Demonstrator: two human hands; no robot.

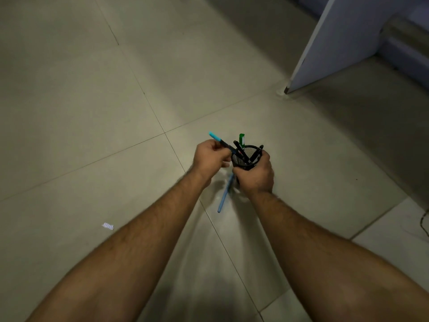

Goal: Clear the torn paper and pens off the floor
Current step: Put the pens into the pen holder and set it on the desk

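A person's 2 bare forearms reach out over a pale tiled floor [92,112], the hands meeting near the centre of the scene. The right hand [255,175] wraps its curled fingers around a black wire-mesh pen cup [246,159], held above the floor with several dark pens and a green-and-white pen [242,139] standing inside. The left hand [210,159] pinches a black pen with a turquoise cap [220,141], its dark end at the cup's left rim and its capped end pointing far and left. A light blue pen [224,194] lies on the tiles just near of the cup, between the 2 wrists. A small torn scrap of white paper [107,226] lies well to the left, beside the left forearm. A pale grey panel [336,43] stands at the far right.
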